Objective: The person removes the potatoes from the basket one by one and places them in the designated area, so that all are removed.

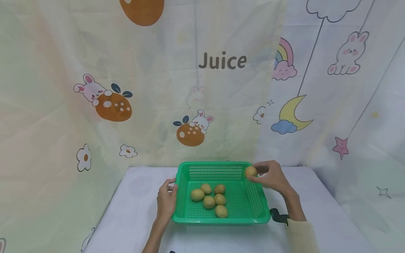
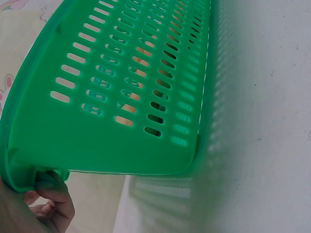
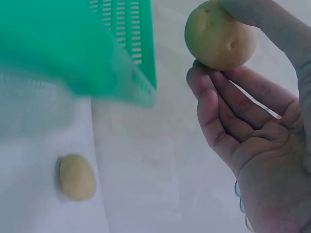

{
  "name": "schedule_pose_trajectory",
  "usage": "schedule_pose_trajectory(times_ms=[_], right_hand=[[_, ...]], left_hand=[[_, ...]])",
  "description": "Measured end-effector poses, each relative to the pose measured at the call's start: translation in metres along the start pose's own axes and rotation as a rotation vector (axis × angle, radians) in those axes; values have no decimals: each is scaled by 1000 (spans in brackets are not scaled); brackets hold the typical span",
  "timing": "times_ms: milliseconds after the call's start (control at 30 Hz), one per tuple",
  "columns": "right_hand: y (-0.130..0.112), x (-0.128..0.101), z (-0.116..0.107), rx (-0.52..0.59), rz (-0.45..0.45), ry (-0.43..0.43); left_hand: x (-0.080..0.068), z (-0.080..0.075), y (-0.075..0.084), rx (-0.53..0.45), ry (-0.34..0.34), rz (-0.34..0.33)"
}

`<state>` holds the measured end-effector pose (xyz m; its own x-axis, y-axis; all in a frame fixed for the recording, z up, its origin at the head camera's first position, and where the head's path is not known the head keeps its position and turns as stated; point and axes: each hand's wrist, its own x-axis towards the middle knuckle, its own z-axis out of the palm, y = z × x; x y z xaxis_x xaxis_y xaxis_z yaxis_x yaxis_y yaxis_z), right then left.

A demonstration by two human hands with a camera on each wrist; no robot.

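A green plastic basket (image 1: 221, 220) with slotted walls sits over the white table in the head view. Several potatoes (image 1: 209, 202) lie loose inside it, mostly left of centre. My left hand (image 1: 166, 200) grips the basket's left side; in the left wrist view its fingers (image 2: 60, 199) curl under the rim. Near the basket's back right corner, my right hand (image 1: 271, 177) holds a single potato (image 1: 251, 171) between thumb and fingertips. The right wrist view shows that same potato (image 3: 219, 36) pinched beside the basket wall, its skin marked with small eyes.
Another potato (image 3: 77, 177) lies on the table outside the basket, close to the table's edge, in the right wrist view. The white tabletop (image 1: 133, 207) extends on both sides of the basket. A printed curtain (image 1: 221, 105) hangs right behind the table.
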<state>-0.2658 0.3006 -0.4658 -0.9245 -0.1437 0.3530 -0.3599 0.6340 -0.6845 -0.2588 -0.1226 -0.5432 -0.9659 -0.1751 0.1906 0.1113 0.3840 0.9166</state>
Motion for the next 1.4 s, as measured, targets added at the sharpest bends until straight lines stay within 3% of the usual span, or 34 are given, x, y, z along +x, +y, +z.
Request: schedule_pose_trajectory(times_ms=[667,1400], right_hand=[[54,-31,-26,-56,106,187],[97,-58,-22,-110,253,309]], left_hand=[[1,1,-2,18,12,-4],[-2,0,3,22,0,2]])
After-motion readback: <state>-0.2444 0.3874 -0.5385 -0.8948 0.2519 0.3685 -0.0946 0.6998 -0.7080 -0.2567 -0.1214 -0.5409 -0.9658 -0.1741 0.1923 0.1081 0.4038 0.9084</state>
